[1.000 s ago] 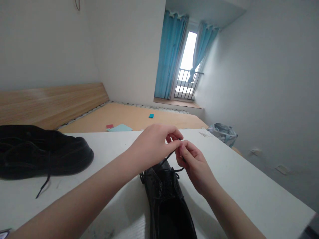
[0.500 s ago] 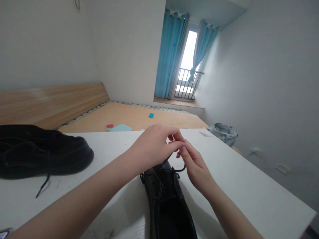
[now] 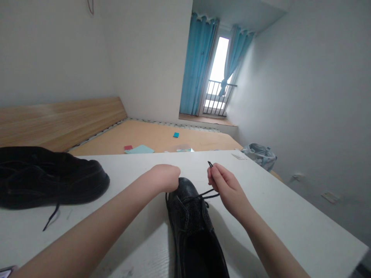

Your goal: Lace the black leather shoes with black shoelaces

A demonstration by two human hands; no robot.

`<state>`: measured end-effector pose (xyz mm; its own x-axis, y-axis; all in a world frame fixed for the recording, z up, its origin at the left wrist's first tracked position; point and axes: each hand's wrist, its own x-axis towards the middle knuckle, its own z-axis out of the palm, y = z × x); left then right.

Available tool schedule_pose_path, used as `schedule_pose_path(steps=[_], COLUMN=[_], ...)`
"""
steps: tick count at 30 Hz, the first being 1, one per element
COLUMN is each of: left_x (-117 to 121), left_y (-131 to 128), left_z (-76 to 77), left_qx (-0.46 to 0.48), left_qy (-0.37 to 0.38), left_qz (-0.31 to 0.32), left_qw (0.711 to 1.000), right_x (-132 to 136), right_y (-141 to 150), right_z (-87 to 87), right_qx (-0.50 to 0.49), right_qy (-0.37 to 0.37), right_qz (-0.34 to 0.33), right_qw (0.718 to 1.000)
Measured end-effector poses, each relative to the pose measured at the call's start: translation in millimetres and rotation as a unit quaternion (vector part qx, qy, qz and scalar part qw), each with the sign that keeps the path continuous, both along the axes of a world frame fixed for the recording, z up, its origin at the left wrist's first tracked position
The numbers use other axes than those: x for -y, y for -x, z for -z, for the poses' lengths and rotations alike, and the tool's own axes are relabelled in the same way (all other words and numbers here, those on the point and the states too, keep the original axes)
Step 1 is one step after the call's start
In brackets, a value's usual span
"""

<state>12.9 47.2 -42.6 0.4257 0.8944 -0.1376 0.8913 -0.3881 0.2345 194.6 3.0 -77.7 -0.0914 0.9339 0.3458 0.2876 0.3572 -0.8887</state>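
Note:
A black leather shoe [image 3: 193,224] lies on the white table [image 3: 275,216] in front of me, toe pointing away. My right hand [image 3: 224,185] pinches the tip of its black lace [image 3: 209,163], and the lace runs taut from the fingers down to the eyelets. My left hand [image 3: 164,178] rests against the left side of the toe, knuckles up; its fingers are curled under and hidden. A second black shoe [image 3: 49,179] lies on the table at the far left, one lace trailing loose.
Beyond the table lies a bare wooden bed board [image 3: 150,135] with a wooden headboard [image 3: 58,117] and a few small coloured items. Blue curtains [image 3: 198,63] frame a balcony door. A patterned bag [image 3: 259,154] sits right of the table's far corner.
My left hand has let go of the lace and dropped to the shoe's toe. My right hand has kept the lace end and pulled it slightly right.

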Motion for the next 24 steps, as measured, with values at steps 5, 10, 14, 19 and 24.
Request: schedule_pose_path(steps=[5,10,14,19,24], left_x=[2,-9,-15,-12,-11], left_y=[2,3,6,7,5], left_z=[6.9,0.5,-18.4,-31.4,-20.7], left_qx=[0.004,0.151,0.347,0.494,0.44], left_qy=[0.023,-0.013,-0.048,-0.026,0.05], left_qz=[-0.003,-0.024,-0.062,-0.067,-0.017], left_qw=[1.0,0.988,0.934,0.867,0.897], right_x=[3,7,13,25,52], right_y=[-6,-13,-20,-20,-17], right_z=[-2.8,-10.7,-18.0,-28.5,-50.0], right_qx=[0.151,0.302,0.258,0.106,0.135], right_qy=[-0.038,-0.017,0.096,0.165,0.18], right_qz=[0.006,0.01,-0.073,-0.213,-0.281], right_qw=[0.988,0.953,0.958,0.957,0.933])
